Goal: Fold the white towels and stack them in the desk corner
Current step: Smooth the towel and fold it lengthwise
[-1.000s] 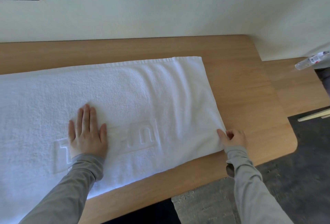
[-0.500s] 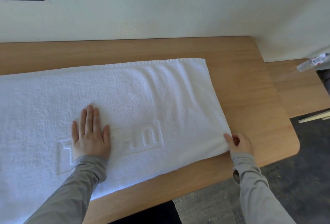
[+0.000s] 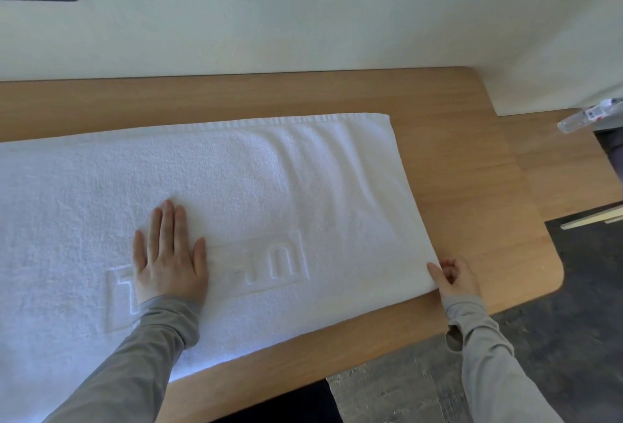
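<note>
Across the bench (image 3: 472,169), white towel (image 3: 256,173) lies spread along the near edge.
Anchoring it, left hand (image 3: 170,255) presses flat; right hand (image 3: 453,276) pinches the towel's near-right corner, likely for a fold.

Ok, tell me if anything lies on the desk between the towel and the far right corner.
Nothing visible does. The wood between the towel and that corner of the desk is bare; the clear bottle lies farther right, on the adjoining surface.

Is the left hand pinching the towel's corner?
No, the left hand lies flat on the towel with straight fingers; the right hand pinches the corner.
</note>
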